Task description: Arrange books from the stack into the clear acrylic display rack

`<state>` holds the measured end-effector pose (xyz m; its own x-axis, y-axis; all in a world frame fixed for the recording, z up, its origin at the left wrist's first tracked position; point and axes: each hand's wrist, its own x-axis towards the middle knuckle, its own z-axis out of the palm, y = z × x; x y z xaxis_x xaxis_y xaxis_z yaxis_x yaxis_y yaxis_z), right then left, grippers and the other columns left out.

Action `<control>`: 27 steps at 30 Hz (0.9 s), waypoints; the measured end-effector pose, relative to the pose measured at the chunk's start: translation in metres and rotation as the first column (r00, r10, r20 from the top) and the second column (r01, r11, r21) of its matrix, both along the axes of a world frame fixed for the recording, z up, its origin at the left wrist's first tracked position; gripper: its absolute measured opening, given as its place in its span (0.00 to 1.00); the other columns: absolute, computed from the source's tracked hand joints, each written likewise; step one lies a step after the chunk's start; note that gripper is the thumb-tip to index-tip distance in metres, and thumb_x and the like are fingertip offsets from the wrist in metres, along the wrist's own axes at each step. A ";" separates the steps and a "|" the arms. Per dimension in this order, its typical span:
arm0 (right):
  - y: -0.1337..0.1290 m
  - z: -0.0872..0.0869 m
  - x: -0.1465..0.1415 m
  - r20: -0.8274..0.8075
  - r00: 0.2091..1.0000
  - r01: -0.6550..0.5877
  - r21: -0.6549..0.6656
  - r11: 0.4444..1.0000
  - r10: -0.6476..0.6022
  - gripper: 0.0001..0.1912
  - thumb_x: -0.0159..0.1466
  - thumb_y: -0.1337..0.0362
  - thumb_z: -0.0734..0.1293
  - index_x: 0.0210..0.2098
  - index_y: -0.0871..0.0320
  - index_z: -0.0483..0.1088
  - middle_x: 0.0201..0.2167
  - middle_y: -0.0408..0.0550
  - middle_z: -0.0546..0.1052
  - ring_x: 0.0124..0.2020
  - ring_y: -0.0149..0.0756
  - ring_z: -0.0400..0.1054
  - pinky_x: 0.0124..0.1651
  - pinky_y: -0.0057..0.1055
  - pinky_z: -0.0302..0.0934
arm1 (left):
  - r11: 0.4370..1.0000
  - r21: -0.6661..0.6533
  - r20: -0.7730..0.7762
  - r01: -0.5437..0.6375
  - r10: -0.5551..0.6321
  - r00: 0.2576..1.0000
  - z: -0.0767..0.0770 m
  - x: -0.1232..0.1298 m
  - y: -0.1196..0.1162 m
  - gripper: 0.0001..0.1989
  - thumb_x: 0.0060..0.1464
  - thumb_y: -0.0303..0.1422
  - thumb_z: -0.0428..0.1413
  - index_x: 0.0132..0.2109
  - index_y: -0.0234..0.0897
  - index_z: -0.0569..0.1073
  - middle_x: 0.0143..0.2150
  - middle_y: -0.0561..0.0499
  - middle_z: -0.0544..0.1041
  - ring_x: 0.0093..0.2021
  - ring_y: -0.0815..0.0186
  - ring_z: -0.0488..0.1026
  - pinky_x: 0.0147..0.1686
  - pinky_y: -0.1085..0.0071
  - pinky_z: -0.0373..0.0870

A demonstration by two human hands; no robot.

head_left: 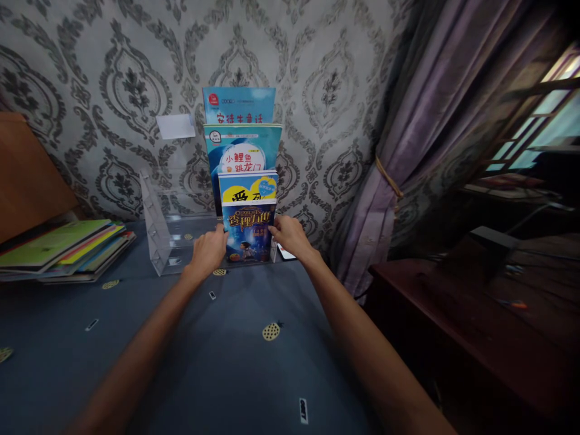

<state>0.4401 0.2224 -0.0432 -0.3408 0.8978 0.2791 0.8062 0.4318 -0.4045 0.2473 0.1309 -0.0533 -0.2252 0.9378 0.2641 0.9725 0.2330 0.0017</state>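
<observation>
A clear tiered rack [156, 232] stands against the wall, with books upright in its right half. At the front is a dark blue book [248, 241]; my left hand [211, 249] grips its left edge and my right hand [290, 234] its right edge, fingers closed. Behind it rises a blue and yellow book [249, 188], then a teal book [267, 139] with red lettering, and at the top back a light blue book [240, 101]. The left half of the rack holds no books.
A stack of thin books [58, 248] lies at the left, by a brown box [31, 169]. A phone-like object [286, 254] lies partly hidden behind my right hand. Purple curtain [380, 181] and a dark red cabinet [435, 314] are at the right.
</observation>
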 end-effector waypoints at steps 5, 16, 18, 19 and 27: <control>0.004 0.001 0.004 -0.037 0.999 -0.033 -0.020 0.999 0.032 0.07 0.68 0.65 0.66 0.37 0.59 0.76 0.35 0.50 0.82 0.35 0.37 0.78 0.37 0.26 0.65 | 1.000 -0.008 -0.004 0.004 -0.004 1.000 0.002 -0.001 -0.001 0.20 0.71 0.39 0.38 0.57 0.35 0.68 0.46 0.36 0.81 0.47 0.46 0.80 0.42 0.58 0.72; 0.003 0.010 0.012 -0.101 0.992 -0.076 -0.030 0.997 0.072 0.08 0.67 0.67 0.66 0.40 0.61 0.78 0.31 0.50 0.83 0.33 0.37 0.79 0.42 0.30 0.69 | 1.000 -0.007 -0.025 -0.015 0.015 1.000 0.012 -0.004 -0.006 0.22 0.70 0.41 0.38 0.57 0.35 0.69 0.47 0.36 0.81 0.48 0.46 0.79 0.44 0.58 0.72; 0.003 0.013 0.014 -0.109 0.991 -0.083 -0.030 0.996 0.079 0.08 0.67 0.67 0.66 0.42 0.61 0.78 0.31 0.51 0.83 0.32 0.37 0.79 0.42 0.31 0.69 | 1.000 0.005 -0.028 -0.018 0.018 0.999 0.014 -0.004 -0.008 0.22 0.70 0.42 0.37 0.57 0.36 0.69 0.47 0.37 0.81 0.48 0.46 0.79 0.44 0.58 0.72; 0.002 0.014 0.015 -0.111 0.990 -0.086 -0.032 0.996 0.082 0.09 0.67 0.68 0.66 0.42 0.61 0.78 0.31 0.51 0.83 0.32 0.37 0.79 0.42 0.31 0.70 | 1.000 0.010 -0.028 -0.019 0.019 0.999 0.015 -0.005 -0.008 0.22 0.70 0.42 0.37 0.56 0.36 0.69 0.47 0.37 0.81 0.48 0.46 0.79 0.44 0.58 0.72; -0.004 0.027 0.024 -0.097 0.990 -0.101 -0.035 0.994 0.098 0.08 0.66 0.66 0.66 0.40 0.60 0.78 0.27 0.47 0.82 0.30 0.37 0.79 0.38 0.29 0.69 | 1.000 0.028 0.048 0.005 -0.006 0.999 0.021 -0.004 -0.011 0.22 0.69 0.46 0.41 0.57 0.37 0.69 0.48 0.38 0.81 0.50 0.49 0.79 0.48 0.57 0.72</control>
<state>0.4639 0.2180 -0.0161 -0.4025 0.8718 0.2792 0.7170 0.4899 -0.4959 0.2431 0.1199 -0.0322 -0.2329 0.9314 0.2796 0.9724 0.2268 0.0545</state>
